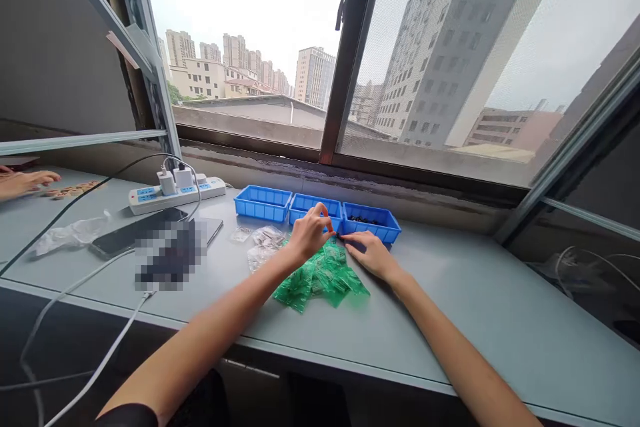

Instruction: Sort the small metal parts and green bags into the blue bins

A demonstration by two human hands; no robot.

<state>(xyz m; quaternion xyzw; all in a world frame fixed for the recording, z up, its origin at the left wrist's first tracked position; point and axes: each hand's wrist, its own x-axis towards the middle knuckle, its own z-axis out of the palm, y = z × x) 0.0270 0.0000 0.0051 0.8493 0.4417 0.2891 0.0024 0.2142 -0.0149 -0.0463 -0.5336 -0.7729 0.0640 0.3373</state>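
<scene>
My left hand [311, 235] hovers over a heap of green plastic bags [320, 277], its thumb and fingers bent together in a pinch. What lies between those fingertips is too small to make out. To the right of the heap, my right hand [373, 255] rests low on the table with fingers stretched out and thumb slightly apart. Its fingertips come close to a small dark piece [339, 237] between the two hands; whether they touch it I cannot tell. Crumpled clear plastic bags [264, 247] lie left of the green ones.
Behind my hands stand blue bins [263, 203] in a row; the right bin [373, 223] contains small dark pieces. On the left are a power strip [177, 195], a black phone [137, 233], cables and clear plastic [70, 235]. Another person's hand [30, 183] is at far left.
</scene>
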